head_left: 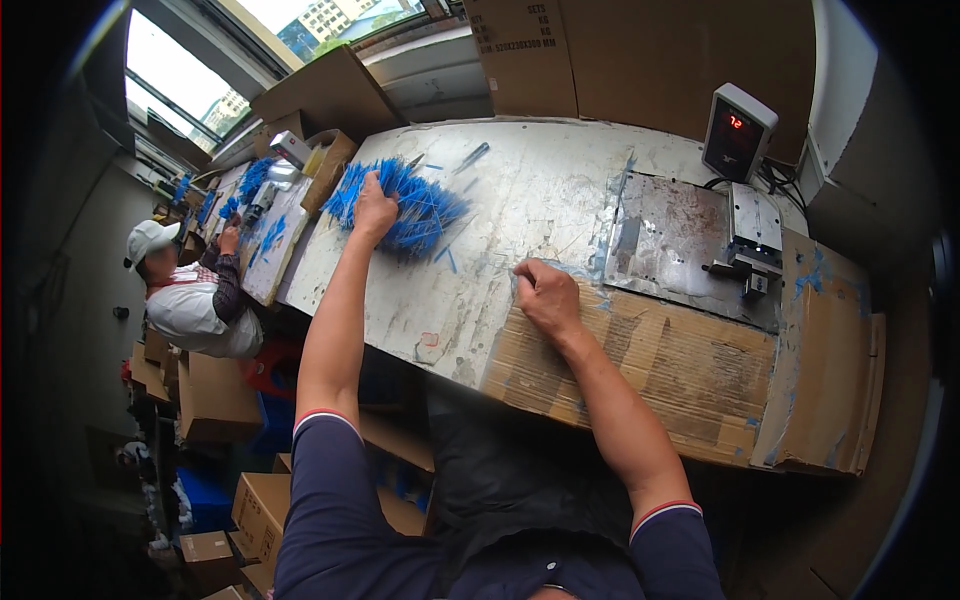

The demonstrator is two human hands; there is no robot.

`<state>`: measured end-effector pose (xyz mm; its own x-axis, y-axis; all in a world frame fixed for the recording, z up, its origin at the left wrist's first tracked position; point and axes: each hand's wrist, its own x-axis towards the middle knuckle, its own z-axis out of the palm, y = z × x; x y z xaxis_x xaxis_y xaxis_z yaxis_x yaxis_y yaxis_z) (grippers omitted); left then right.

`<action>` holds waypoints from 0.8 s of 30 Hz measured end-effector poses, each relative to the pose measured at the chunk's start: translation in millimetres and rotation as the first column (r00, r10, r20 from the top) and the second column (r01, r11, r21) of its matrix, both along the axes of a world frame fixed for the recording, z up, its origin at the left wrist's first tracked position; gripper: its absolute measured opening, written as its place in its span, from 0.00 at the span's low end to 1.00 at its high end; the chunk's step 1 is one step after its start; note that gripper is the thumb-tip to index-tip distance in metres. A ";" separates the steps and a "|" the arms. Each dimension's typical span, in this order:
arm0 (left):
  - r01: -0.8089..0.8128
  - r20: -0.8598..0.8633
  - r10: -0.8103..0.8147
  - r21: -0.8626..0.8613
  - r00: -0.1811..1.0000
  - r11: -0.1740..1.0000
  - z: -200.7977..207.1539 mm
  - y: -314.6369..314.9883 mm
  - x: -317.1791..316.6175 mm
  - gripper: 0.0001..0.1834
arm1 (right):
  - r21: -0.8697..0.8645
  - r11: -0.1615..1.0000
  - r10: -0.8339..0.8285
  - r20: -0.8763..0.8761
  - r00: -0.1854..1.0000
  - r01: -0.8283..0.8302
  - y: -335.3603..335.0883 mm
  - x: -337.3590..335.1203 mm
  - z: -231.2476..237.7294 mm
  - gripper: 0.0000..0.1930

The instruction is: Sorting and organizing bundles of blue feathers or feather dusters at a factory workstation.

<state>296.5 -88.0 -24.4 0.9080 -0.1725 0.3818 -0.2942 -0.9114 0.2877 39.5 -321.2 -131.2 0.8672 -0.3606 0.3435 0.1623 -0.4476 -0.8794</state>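
Note:
A tangled pile of thin blue plastic strips (pixel 425 215) lies at the far left of the white worktable. My left hand (pixel 374 212) reaches onto the pile's left part, its fingers drawn together among the strips; whatever they grip is hidden. Nearer the middle, my right hand (pixel 549 300) hovers or rests by the left edge of a flat cardboard sheet (pixel 640 360). Its fingers are curled in with the knuckles up, and I cannot make out anything inside. Beyond the pile lies a slim pen-like tool (pixel 472 157).
To the right are a metal plate (pixel 665 240) with a small clamp-like fixture (pixel 755 240) and a box with a red digital display (pixel 738 130). A co-worker (pixel 200 295) in a white cap works at the left bench. Cardboard boxes (pixel 262 515) stand below left.

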 end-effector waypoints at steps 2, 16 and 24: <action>0.033 -0.052 -0.033 0.007 0.998 0.999 7.7 6.4 3.6 0.25 | 0.012 1.000 0.009 -0.015 1.000 -0.008 -0.2 -0.3 0.9 0.08; 0.149 -0.373 -0.501 -0.668 0.781 0.729 69.2 -1.7 -40.5 0.16 | 0.248 0.965 -0.108 0.079 0.991 0.086 -2.9 -3.8 11.5 0.12; 0.171 -0.524 -0.722 -0.743 0.453 0.647 19.7 -66.3 -126.1 0.17 | -0.111 0.895 -0.319 0.516 0.795 0.432 -30.9 -5.0 40.3 0.30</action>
<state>170.4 -154.3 -4.7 0.7156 -0.6727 -0.1882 -0.0375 -0.3061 0.9513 34.5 -352.1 -90.9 0.3868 -0.4925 0.7796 0.3110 -0.7262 -0.6131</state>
